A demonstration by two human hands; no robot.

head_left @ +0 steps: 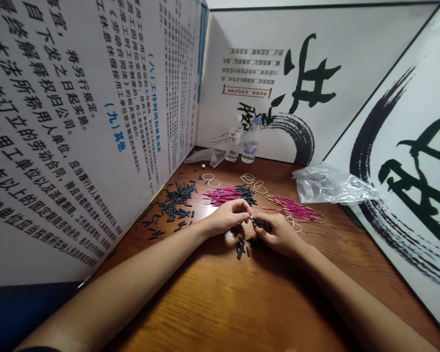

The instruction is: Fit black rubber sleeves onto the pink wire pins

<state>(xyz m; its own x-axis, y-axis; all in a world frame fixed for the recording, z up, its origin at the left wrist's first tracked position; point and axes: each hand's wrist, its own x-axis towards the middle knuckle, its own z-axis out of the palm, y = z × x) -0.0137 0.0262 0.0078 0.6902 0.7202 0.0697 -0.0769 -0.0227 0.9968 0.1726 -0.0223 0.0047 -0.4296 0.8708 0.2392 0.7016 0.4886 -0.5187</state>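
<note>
My right hand (276,233) is closed around a bunch of short black tubes (262,224), their ends pointing toward my other hand. Thumb and forefinger of my left hand (230,216) are pinched together at the tips of that bunch; whatever sits between them is too small to make out. Below the hands lie a few loose black tubes (240,248). Behind my left hand is a bundle of thin pink sticks with black ends (225,195). Beyond my right hand, more pink sticks (297,208) lie without black ends.
A scattered heap of black tubes (176,201) lies to the left on the wooden table (205,303). Rubber bands (259,187) are near the back. Two plastic bottles (251,142) stand against the panel, and a clear plastic bag (326,183) rests at right. Printed panels enclose the table.
</note>
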